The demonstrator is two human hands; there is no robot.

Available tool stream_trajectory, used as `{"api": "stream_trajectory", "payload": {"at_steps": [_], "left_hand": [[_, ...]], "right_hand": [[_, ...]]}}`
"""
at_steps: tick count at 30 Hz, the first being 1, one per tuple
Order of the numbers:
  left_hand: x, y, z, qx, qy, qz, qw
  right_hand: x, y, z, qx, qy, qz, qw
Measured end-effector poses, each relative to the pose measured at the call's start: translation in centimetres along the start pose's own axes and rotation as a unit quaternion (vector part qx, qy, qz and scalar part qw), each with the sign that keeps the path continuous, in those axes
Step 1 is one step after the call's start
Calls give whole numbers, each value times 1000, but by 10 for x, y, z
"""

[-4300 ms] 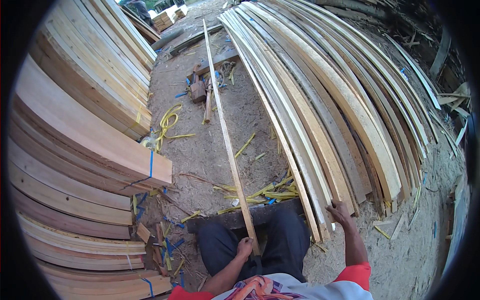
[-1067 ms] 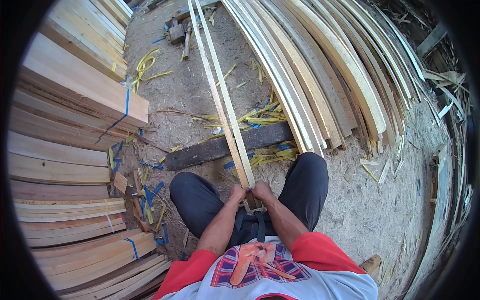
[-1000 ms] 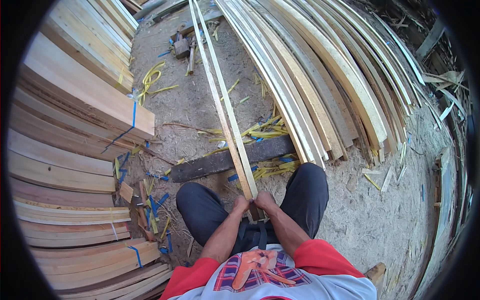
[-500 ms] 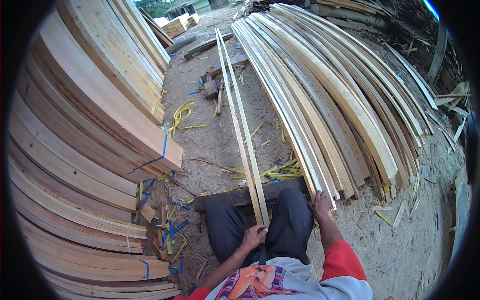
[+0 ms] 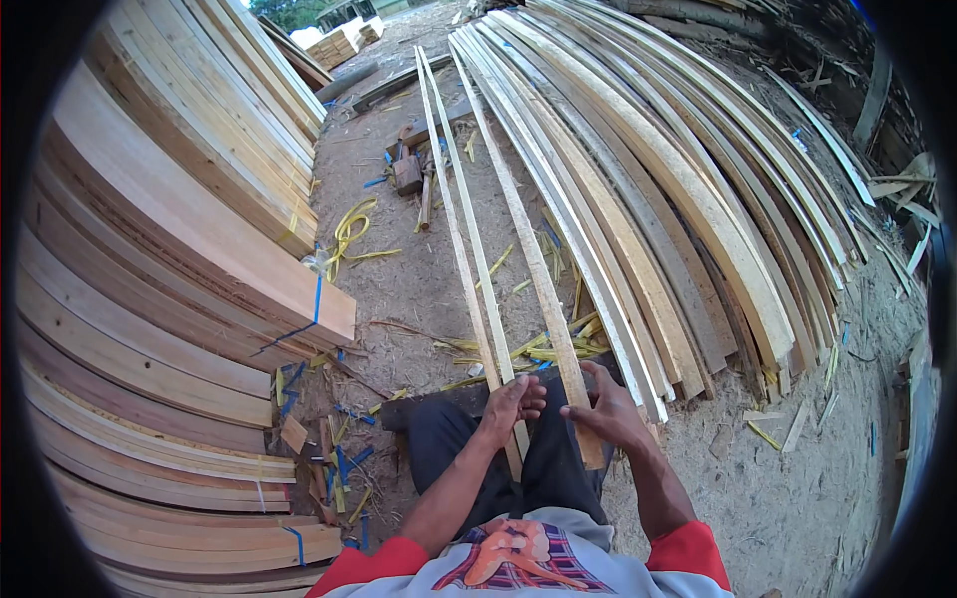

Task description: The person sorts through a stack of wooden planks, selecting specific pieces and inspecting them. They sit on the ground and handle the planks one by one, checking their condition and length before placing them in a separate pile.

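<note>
Slat [image 5: 550, 314] of pale sawn wood, long and thin: in the head view it lies to the right of two slats [image 5: 485, 281] and left of the long row [image 5: 638, 229], its near end by the person's right thigh. The right hand [image 5: 610, 411] grasps it just short of that end, thumb over the top and fingers along the right edge; the left hand [image 5: 512, 403] is above the pair, fingers loosely curled around nothing (whether its underside brushes the wood, I cannot tell). It should be light for its length and stiff near the grip, though probably whippy at the far end. The rough faces ought to give good friction, with splinters the likelier nuisance; pinching both edges near the end seems the safest hold. Around it are smooth, squared planks [image 5: 199, 249], a dark, coarse beam [image 5: 407, 411], limp yellow strapping [image 5: 351, 229] and dry, crumbly soil [image 5: 389, 309].
</note>
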State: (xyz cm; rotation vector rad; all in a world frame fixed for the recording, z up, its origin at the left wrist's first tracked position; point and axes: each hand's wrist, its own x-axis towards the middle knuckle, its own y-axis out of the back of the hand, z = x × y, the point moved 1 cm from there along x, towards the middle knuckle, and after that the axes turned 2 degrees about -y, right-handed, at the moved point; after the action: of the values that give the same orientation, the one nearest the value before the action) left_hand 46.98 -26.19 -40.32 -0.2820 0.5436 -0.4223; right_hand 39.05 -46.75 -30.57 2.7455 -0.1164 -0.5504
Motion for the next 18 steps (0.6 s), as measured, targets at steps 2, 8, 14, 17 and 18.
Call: {"api": "stream_trajectory", "payload": {"at_steps": [2,8,14,17,18], "left_hand": [[15,-46,51,-129,-60,-104,984],[56,-73,81,-210,-24,-123,970],[87,-73,-34,-265,109,-63,956],[90,-89,-75,-253,127,-43,958],[84,-92,-82,-257,146,-22,955]], "right_hand": [[3,-20,-21,90,47,-16,995],[-56,-16,-41,93,89,23,991],[-223,-20,119,164,-267,-42,949],[-322,-49,149,119,-316,32,941],[-339,-66,154,144,-313,74,936]]}}
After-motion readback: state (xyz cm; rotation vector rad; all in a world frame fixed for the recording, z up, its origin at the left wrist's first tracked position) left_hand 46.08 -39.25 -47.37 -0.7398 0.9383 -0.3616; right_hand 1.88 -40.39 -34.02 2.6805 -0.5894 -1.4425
